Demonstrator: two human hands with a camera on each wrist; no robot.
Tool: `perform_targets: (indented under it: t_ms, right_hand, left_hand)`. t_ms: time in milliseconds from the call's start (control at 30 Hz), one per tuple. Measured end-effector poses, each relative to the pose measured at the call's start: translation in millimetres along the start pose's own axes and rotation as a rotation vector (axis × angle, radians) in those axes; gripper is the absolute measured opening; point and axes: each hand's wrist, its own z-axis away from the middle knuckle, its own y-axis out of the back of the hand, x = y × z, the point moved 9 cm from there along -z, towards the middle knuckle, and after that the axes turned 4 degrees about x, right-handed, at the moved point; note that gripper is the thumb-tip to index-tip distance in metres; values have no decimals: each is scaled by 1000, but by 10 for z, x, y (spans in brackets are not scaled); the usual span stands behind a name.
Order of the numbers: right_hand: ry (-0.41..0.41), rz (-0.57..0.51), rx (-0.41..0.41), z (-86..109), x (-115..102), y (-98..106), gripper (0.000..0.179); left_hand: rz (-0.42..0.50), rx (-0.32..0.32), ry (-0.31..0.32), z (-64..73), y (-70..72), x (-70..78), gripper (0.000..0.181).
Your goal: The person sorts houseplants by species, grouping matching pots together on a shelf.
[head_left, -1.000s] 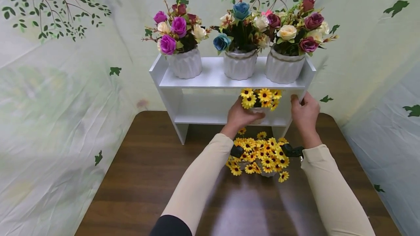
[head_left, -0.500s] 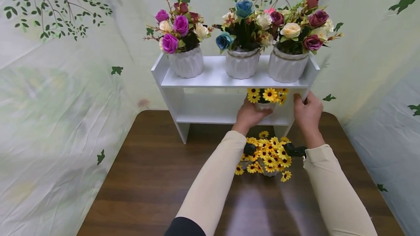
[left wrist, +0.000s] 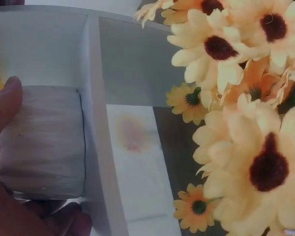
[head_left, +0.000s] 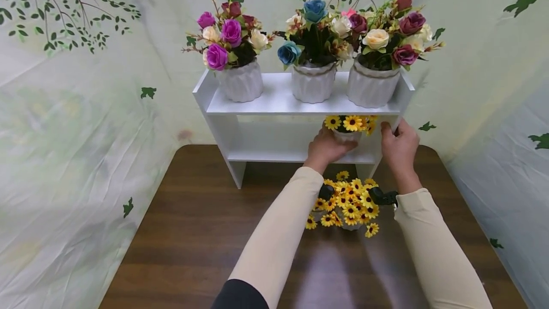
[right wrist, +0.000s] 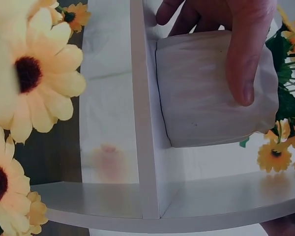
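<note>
My left hand grips a white pot of yellow daisies with dark centres. This pot stands on the lower board of a white shelf unit, towards its right end. In the right wrist view, the pot's base meets the board, with a thumb across its side. The left wrist view shows the pot between thumb and fingers. My right hand holds the unit's right side panel, its thumb on the inner side. Below, more yellow daisies in white pots stand on the table, partly behind my left wrist.
On the top board stand a purple rose pot, a blue rose pot and a dark red and cream rose pot. The wooden table meets a leaf-printed cloth behind and at the sides.
My left hand has moved right along the lower board with the daisy pot, mostly in the first half second. My right hand keeps its hold on the side panel.
</note>
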Motion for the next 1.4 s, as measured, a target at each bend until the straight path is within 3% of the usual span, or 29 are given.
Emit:
perform_targets:
  t_ms: [100, 200, 300, 367, 433, 533, 600, 667, 733, 833, 967, 1167, 1400]
  right_hand:
    - [13, -8, 18, 0, -4, 7, 24]
    - [15, -17, 18, -2, 3, 2, 24]
    - [25, -18, 16, -12, 1, -2, 24]
    - [31, -6, 15, -16, -2, -2, 23]
    - [24, 6, 8, -13, 0, -7, 23]
    - [13, 18, -3, -3, -4, -19, 23]
    - [14, 17, -3, 1, -12, -16, 23]
    - [23, 13, 5, -3, -25, -4, 24]
    - [31, 12, 13, -11, -33, 9, 24]
    - [26, 17, 8, -17, -24, 8, 25]
    - [3, 20, -19, -3, -12, -18, 29]
    - [-3, 9, -26, 16, -27, -17, 30]
    - [6, -8, -19, 27, -40, -5, 29]
  left_hand:
    - [27, -25, -5, 1, 3, -16, 112]
    - [64, -54, -58, 13, 43, -55, 115]
    - [57, -56, -130, 54, 160, -149, 106]
    - [14, -13, -185, 112, 289, -247, 96]
    - [0, 48, -251, 236, 443, -366, 82]
    - [64, 173, -382, 539, 661, -600, 57]
    - [126, 239, -456, 783, 741, -799, 40]
    - [172, 273, -484, 981, 738, -1030, 27]
    - [198, 271, -462, 1118, 662, -1269, 19]
    - [213, 197, -370, 1235, 456, -1597, 13]
    - [221, 89, -275, 1334, 199, -1871, 14]
    - [240, 12, -213, 1358, -88, -1981, 32]
    - [299, -13, -100, 1341, -457, -1997, 76]
